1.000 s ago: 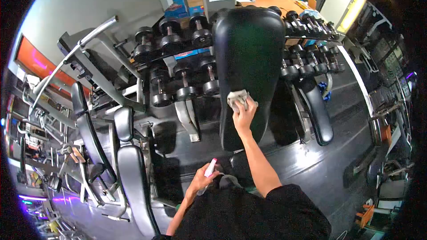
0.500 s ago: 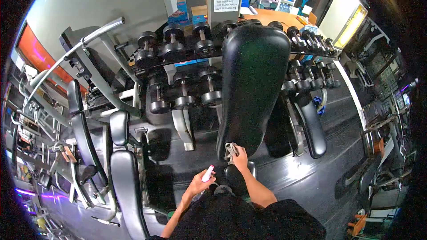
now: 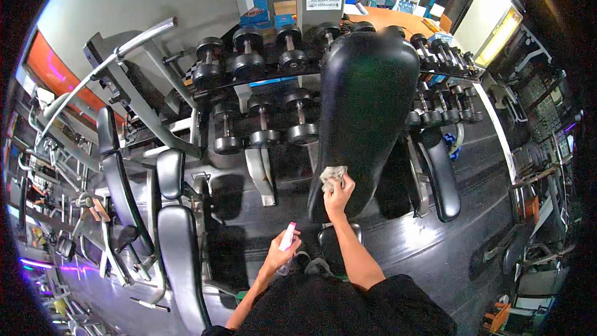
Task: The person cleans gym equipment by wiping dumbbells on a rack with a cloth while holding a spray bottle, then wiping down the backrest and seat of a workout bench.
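A light grey cloth (image 3: 333,175) lies bunched under the fingers of my right hand (image 3: 339,199), against the lower left part of a black padded bench backrest (image 3: 367,99). The backrest stands tilted in front of me. Lower and to the left, my left hand (image 3: 278,255) is wrapped round a spray bottle (image 3: 288,236) with a white head and a pink tip. Most of the bottle's body is hidden by the hand. Below the backrest, the small bench seat (image 3: 339,242) is partly covered by my right forearm.
Behind the backrest runs a two-tier rack of dumbbells (image 3: 264,130). Another black bench (image 3: 177,255) stands close on my left, and a further pad (image 3: 440,180) is at the right. A grey machine frame (image 3: 134,93) rises at the left.
My right hand and the cloth have moved up and slightly right along the backrest. My left hand, with the spray bottle, stays nearly in place. The view has shifted slightly.
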A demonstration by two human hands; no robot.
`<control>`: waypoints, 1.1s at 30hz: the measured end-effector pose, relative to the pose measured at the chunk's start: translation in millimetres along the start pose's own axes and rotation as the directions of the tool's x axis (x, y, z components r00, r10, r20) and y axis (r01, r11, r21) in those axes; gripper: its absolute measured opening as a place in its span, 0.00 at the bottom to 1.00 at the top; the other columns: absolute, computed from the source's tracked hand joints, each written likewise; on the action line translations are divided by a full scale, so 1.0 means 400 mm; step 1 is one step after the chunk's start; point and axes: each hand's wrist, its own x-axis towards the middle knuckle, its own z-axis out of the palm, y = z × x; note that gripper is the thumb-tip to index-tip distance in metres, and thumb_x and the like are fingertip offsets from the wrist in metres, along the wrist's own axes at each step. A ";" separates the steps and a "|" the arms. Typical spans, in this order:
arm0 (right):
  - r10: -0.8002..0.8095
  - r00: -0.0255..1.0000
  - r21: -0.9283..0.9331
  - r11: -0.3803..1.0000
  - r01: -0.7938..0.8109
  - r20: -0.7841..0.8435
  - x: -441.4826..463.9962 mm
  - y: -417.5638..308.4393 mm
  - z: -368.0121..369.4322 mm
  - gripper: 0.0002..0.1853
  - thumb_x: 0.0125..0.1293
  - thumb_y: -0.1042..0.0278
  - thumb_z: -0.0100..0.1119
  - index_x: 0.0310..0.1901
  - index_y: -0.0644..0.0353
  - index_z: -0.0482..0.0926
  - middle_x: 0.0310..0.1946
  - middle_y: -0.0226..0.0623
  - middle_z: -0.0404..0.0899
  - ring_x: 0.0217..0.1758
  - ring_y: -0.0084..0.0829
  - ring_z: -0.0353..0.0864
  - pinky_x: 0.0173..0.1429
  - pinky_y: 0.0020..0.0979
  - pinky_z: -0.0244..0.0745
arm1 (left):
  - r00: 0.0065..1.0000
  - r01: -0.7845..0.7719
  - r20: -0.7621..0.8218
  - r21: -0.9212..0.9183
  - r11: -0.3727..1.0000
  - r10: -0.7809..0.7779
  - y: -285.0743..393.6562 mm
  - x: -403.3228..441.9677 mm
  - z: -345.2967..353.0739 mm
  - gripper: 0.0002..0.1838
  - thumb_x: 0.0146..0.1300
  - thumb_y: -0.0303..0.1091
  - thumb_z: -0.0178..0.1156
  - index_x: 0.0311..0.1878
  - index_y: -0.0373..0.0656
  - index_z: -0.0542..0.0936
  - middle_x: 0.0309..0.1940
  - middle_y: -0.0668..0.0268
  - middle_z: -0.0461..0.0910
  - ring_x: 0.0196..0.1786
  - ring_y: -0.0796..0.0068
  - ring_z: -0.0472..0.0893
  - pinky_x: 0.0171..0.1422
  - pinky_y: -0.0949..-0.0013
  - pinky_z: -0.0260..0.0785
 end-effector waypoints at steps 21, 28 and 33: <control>-0.537 0.406 -0.094 0.515 0.852 0.739 0.320 -0.152 -0.092 0.15 0.61 0.65 0.50 0.49 0.53 0.78 0.54 0.39 0.74 0.64 0.39 0.67 0.75 0.45 0.51 | 0.967 0.020 -0.247 -0.192 0.981 -0.068 -0.058 -0.050 -0.015 0.13 0.61 0.28 0.62 0.48 0.38 0.76 0.29 0.70 0.76 0.23 0.83 0.74 0.27 0.75 0.68; -0.492 0.340 -0.008 0.560 0.829 0.802 0.089 -0.053 0.029 0.12 0.59 0.67 0.52 0.44 0.58 0.77 0.51 0.41 0.73 0.61 0.42 0.68 0.71 0.42 0.58 | 0.942 -0.014 -0.330 -0.237 0.971 -0.067 -0.116 -0.113 -0.026 0.12 0.61 0.26 0.62 0.47 0.37 0.76 0.28 0.70 0.76 0.23 0.84 0.74 0.26 0.76 0.67; -0.521 0.309 0.099 0.616 0.782 0.796 -0.146 0.038 0.119 0.08 0.58 0.68 0.54 0.37 0.55 0.80 0.49 0.41 0.73 0.59 0.42 0.69 0.69 0.41 0.62 | 0.935 0.049 -0.336 -0.202 0.978 -0.116 -0.123 -0.158 -0.028 0.14 0.61 0.26 0.62 0.50 0.39 0.75 0.31 0.71 0.77 0.24 0.83 0.76 0.27 0.75 0.70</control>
